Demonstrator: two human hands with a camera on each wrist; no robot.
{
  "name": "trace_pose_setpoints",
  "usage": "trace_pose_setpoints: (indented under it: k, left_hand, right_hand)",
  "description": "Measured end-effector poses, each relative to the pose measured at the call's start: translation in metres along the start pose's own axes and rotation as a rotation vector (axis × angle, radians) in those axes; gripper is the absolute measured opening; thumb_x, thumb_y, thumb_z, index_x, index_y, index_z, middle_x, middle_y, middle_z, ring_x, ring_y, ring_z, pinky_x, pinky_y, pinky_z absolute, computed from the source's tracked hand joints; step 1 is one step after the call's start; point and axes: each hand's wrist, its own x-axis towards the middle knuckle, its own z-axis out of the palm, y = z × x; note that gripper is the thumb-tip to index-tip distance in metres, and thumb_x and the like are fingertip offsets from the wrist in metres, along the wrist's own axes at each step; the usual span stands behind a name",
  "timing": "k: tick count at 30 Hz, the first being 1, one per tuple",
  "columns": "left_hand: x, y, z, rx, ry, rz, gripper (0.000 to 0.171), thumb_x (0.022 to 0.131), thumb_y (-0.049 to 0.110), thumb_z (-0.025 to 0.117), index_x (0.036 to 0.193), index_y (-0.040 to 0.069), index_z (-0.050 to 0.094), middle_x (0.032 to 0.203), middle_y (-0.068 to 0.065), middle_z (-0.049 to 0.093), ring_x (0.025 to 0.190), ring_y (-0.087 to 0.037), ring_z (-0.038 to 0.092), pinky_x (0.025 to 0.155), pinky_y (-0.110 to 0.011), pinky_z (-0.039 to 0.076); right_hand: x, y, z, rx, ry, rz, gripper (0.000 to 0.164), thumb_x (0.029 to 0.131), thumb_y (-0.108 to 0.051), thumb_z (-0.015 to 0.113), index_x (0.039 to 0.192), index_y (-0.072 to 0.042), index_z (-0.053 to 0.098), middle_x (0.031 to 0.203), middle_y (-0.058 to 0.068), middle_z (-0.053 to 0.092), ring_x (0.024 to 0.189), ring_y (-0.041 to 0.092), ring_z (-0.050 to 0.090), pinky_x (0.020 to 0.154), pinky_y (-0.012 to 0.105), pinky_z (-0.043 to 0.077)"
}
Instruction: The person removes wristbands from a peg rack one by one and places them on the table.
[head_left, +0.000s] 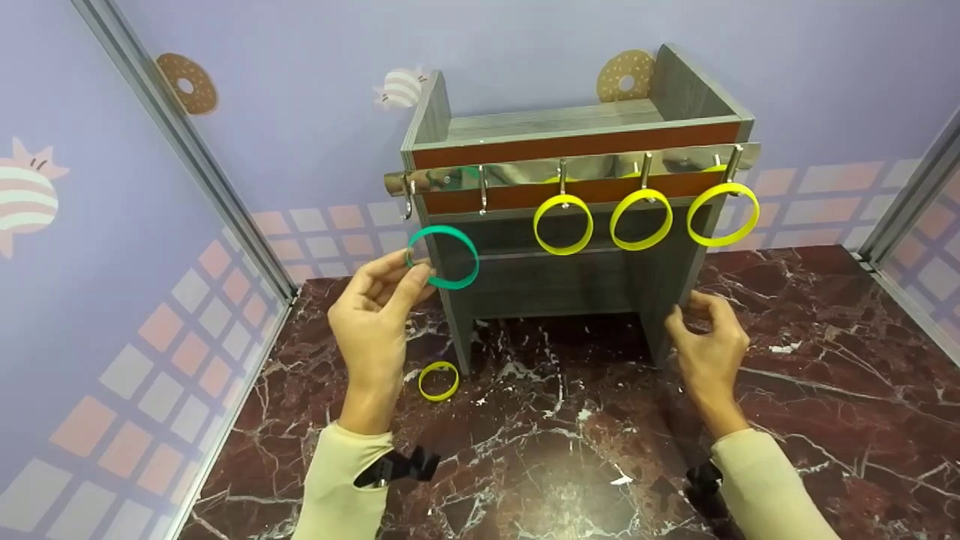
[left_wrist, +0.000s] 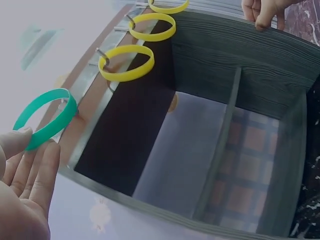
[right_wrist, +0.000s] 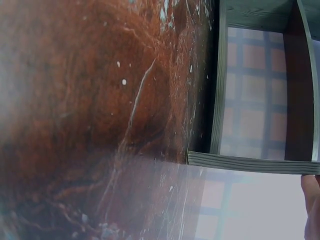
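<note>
My left hand [head_left: 369, 319] pinches a teal ring [head_left: 444, 229] between thumb and fingers. In the left wrist view, the teal ring [left_wrist: 60, 121] surrounds the end of a hook, while its near side stays in my grip. Three yellow rings hang from hooks along a shiny metal rail [head_left: 517, 166] on the front of a grey wooden shelf [head_left: 675, 255]. My right hand [head_left: 711, 341] grips the shelf's right side panel by its front edge. In the right wrist view, only part of that hand [right_wrist: 312, 202] shows beside the panel.
Another yellow ring [head_left: 439, 398] lies on the dark red marbled table [head_left: 570, 465], by the shelf's left foot. Purple patterned walls [head_left: 315, 112] stand behind and at both sides. A bare hook [head_left: 409, 199] sits at the rail's left end.
</note>
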Motion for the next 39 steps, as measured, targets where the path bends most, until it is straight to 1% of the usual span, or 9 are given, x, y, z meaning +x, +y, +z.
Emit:
trace_pose_setpoints:
  k: [6,13,16,19,26,29,32,36,39]
  left_hand:
    - [-0.007,-0.013,-0.014,0.002,0.038,-0.042,0.02,0.089,-0.013,0.076,0.109,-0.01,0.073,0.096,-0.022,0.076,0.082,-0.025,0.077,0.079,-0.039,0.066]
    - [-0.016,-0.029,-0.032,-0.014,0.092,-0.143,0.02,0.09,-0.012,0.076,0.11,-0.01,0.073,0.096,-0.021,0.075,0.084,-0.027,0.078,0.082,-0.042,0.066]
    - [-0.02,-0.037,-0.042,-0.002,0.119,-0.175,0.02,0.091,-0.011,0.076,0.111,-0.01,0.074,0.097,-0.021,0.075,0.084,-0.026,0.077,0.081,-0.04,0.066]
    - [-0.023,-0.048,-0.052,0.022,0.15,-0.213,0.021,0.092,-0.011,0.076,0.113,-0.012,0.073,0.097,-0.02,0.074,0.084,-0.024,0.077,0.081,-0.038,0.066]
    - [-0.032,-0.079,-0.08,0.073,0.22,-0.341,0.024,0.095,-0.007,0.075,0.118,-0.013,0.071,0.097,-0.014,0.076,0.087,-0.019,0.077,0.083,-0.034,0.065]
    - [-0.036,-0.09,-0.091,0.093,0.244,-0.366,0.024,0.096,-0.007,0.073,0.119,-0.014,0.07,0.097,-0.014,0.077,0.086,-0.019,0.078,0.082,-0.033,0.066]
    - [-0.039,-0.097,-0.099,0.105,0.258,-0.384,0.026,0.097,-0.007,0.072,0.121,-0.016,0.069,0.098,-0.015,0.077,0.087,-0.019,0.078,0.081,-0.033,0.066]
    - [-0.043,-0.104,-0.108,0.117,0.272,-0.416,0.026,0.097,-0.007,0.072,0.121,-0.016,0.068,0.097,-0.014,0.077,0.086,-0.018,0.078,0.08,-0.03,0.066]
    - [-0.046,-0.109,-0.114,0.134,0.277,-0.434,0.027,0.098,-0.007,0.071,0.123,-0.017,0.067,0.097,-0.013,0.077,0.086,-0.018,0.078,0.079,-0.029,0.066]
  right_hand:
    - [0.001,0.0,0.0,0.004,0.003,0.006,0.02,0.082,0.013,0.079,0.101,0.006,0.077,0.095,0.015,0.077,0.085,0.002,0.064,0.08,0.011,0.051]
    - [0.001,-0.001,0.0,0.003,-0.001,0.006,0.02,0.082,0.011,0.079,0.101,0.006,0.077,0.095,0.015,0.077,0.085,0.003,0.065,0.079,0.011,0.051]
    - [0.001,-0.001,0.0,0.004,-0.001,0.01,0.02,0.082,0.012,0.079,0.102,0.006,0.077,0.095,0.015,0.077,0.085,0.002,0.065,0.079,0.01,0.051]
    - [0.001,-0.001,0.0,0.007,0.003,0.01,0.02,0.082,0.012,0.079,0.101,0.006,0.077,0.095,0.015,0.077,0.085,0.003,0.065,0.078,0.011,0.051]
    - [0.0,-0.001,0.0,0.013,0.01,0.007,0.019,0.082,0.012,0.079,0.1,0.007,0.077,0.094,0.016,0.077,0.084,0.004,0.065,0.079,0.011,0.051]
    - [0.0,-0.001,0.0,0.014,0.006,0.009,0.02,0.082,0.012,0.079,0.101,0.007,0.076,0.094,0.016,0.077,0.085,0.002,0.064,0.079,0.011,0.051]
    - [0.0,-0.002,0.0,0.014,0.006,0.008,0.02,0.082,0.012,0.079,0.101,0.007,0.076,0.094,0.016,0.077,0.085,-0.001,0.063,0.078,0.011,0.051]
    - [0.0,-0.001,0.001,0.014,0.011,0.007,0.02,0.082,0.012,0.079,0.101,0.007,0.076,0.094,0.017,0.077,0.085,-0.005,0.062,0.078,0.011,0.051]
    - [0.0,-0.001,0.002,0.013,0.013,0.007,0.02,0.082,0.012,0.079,0.101,0.007,0.076,0.095,0.017,0.077,0.085,-0.004,0.062,0.078,0.01,0.05]
